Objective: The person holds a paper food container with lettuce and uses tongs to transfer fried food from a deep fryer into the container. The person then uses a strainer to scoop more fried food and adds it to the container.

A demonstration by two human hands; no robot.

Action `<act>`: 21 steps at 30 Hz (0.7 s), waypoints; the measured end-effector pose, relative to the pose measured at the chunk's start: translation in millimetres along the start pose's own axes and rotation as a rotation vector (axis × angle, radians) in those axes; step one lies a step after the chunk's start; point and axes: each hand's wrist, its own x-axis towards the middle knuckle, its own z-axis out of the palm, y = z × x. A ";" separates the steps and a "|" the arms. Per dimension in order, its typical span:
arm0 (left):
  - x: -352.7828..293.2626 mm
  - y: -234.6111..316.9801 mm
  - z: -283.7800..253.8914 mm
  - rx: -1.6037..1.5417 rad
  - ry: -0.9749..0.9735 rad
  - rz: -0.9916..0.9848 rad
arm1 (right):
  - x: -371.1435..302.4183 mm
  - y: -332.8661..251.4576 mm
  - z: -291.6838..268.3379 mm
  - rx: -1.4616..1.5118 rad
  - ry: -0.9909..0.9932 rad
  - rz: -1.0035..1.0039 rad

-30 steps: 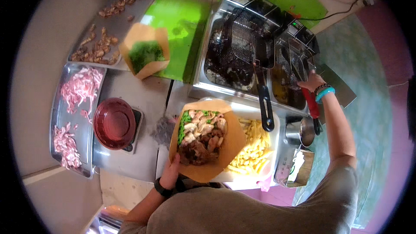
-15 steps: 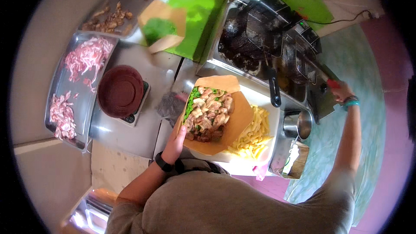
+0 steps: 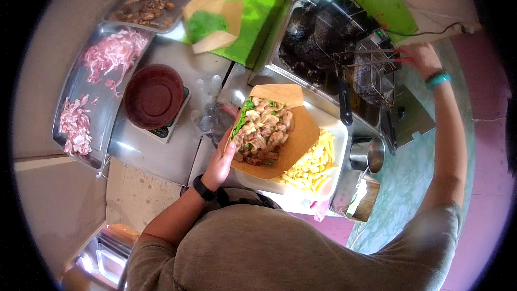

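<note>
My left hand (image 3: 219,165) is closed on the side of a brown paper takeaway box (image 3: 301,137), held tilted above the counter. Cooked meat pieces (image 3: 264,137) fill it, with chopped greens (image 3: 246,112) along the left edge. At the far right, my right hand (image 3: 423,58) grips a pair of metal tongs (image 3: 371,52) by red handles. The tongs' arms are spread over the deep fryer and I see nothing between their tips. Below the box's right side, a white tray (image 3: 340,156) carries french fries (image 3: 312,167).
The fryer (image 3: 272,73) holds dark mesh baskets with black handles (image 3: 345,105). A steel pot (image 3: 367,154) stands right of the fries. On the left are a brown bowl (image 3: 153,97) on a scale, a tray of raw sliced meat (image 3: 110,145), and another box with greens (image 3: 237,19) on a green board.
My right hand has moved up and slightly left, bringing the tongs across the fryer's right side. The box in my left hand has shifted slightly up and right in view.
</note>
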 end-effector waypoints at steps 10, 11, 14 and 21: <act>-2.3 4.7 1.7 0.053 0.031 -0.009 | 40.4 -12.9 9.1 -0.172 -0.226 0.002; -2.3 0.0 0.8 0.036 0.036 -0.017 | 34.8 -12.2 8.8 -0.129 -0.193 0.041; -1.2 -6.4 0.2 0.022 0.032 -0.031 | 14.0 -14.6 4.9 -0.043 -0.135 0.192; -5.0 21.7 7.7 -0.042 0.013 -0.026 | -57.8 -22.1 -38.9 0.074 -0.048 0.421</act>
